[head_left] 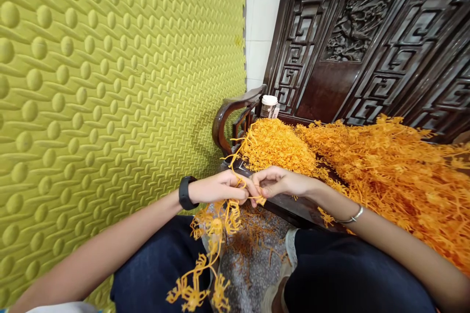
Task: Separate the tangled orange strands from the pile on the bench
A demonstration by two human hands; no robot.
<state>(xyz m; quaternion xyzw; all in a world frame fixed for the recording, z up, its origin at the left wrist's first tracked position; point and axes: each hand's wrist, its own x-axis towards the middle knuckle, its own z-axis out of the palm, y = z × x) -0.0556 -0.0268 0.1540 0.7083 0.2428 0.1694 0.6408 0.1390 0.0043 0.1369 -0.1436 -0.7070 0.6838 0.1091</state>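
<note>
An orange-yellow plastic sprig [216, 227] with small branched tufts hangs from my left hand [222, 188], whose fingers are wrapped round its stem. One thin stem end sticks up above that hand, and the tufted part dangles down in front of my left knee. Close against it, my right hand [281, 182] pinches a small tuft [260, 200] at the end of a short stem between thumb and fingers. The fingertips of both hands nearly meet, so the exact grip is partly hidden. Just beyond the hands lies a pile of loose orange tufts [279, 144].
A large heap of orange sprigs [396, 181] covers the carved dark wooden bench [326, 90] at right. A white-lidded container [269, 103] stands by the curved armrest [223, 120]. Orange bits litter the speckled floor [242, 274]. Yellow-green bumpy matting [110, 107] spans the left.
</note>
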